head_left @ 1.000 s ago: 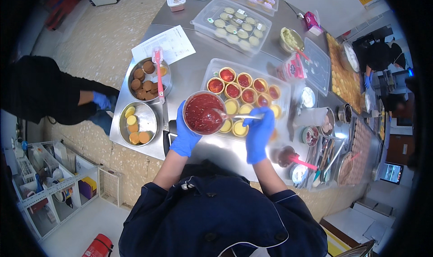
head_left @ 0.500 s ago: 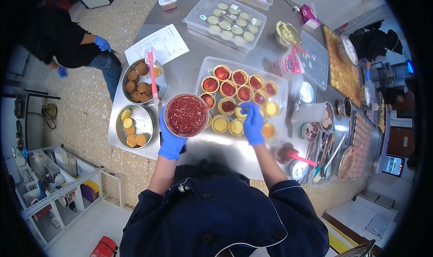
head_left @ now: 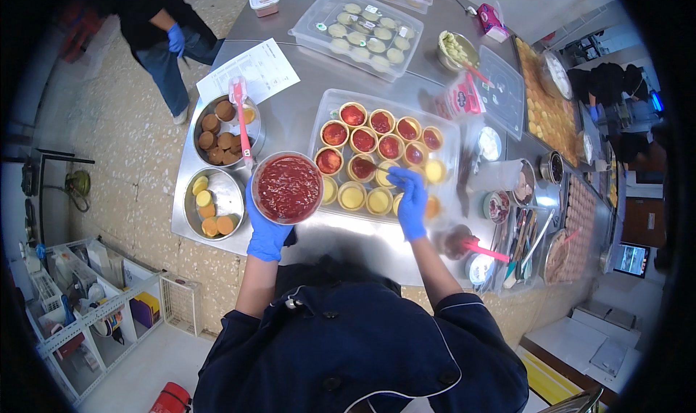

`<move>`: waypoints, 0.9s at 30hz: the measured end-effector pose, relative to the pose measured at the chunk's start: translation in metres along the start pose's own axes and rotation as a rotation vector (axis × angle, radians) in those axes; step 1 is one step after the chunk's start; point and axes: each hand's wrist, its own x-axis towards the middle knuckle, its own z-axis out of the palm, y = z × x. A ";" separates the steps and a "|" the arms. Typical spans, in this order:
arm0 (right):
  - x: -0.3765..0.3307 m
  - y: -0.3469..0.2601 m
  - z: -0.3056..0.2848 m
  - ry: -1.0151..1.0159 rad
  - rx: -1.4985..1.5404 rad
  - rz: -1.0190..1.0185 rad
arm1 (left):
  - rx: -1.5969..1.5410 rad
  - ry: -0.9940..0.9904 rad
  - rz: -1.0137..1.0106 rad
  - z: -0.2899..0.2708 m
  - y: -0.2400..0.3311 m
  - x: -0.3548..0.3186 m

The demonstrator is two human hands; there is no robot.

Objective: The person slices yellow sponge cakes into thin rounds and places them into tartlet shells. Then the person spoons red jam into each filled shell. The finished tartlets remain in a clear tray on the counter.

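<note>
Bowl of red filling (head_left: pixel 288 188) sits gripped in the left hand (head_left: pixel 265 228); right hand (head_left: pixel 411 201) curls closed over tart shells (head_left: pixel 366 195).

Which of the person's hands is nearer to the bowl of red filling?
Left. The left hand grips the bowl of red filling at its near rim. The right hand is apart from it, over the clear tray of tart shells.
</note>
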 end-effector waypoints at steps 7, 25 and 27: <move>0.006 -0.003 -0.007 0.226 0.146 0.157 | -0.028 -0.003 -0.016 0.003 0.001 -0.003; 0.039 0.000 -0.010 0.003 0.080 0.057 | -0.047 -0.002 -0.023 0.004 0.001 -0.005; 0.036 -0.002 -0.010 -0.023 0.075 0.025 | -0.049 0.002 -0.025 0.003 0.001 -0.004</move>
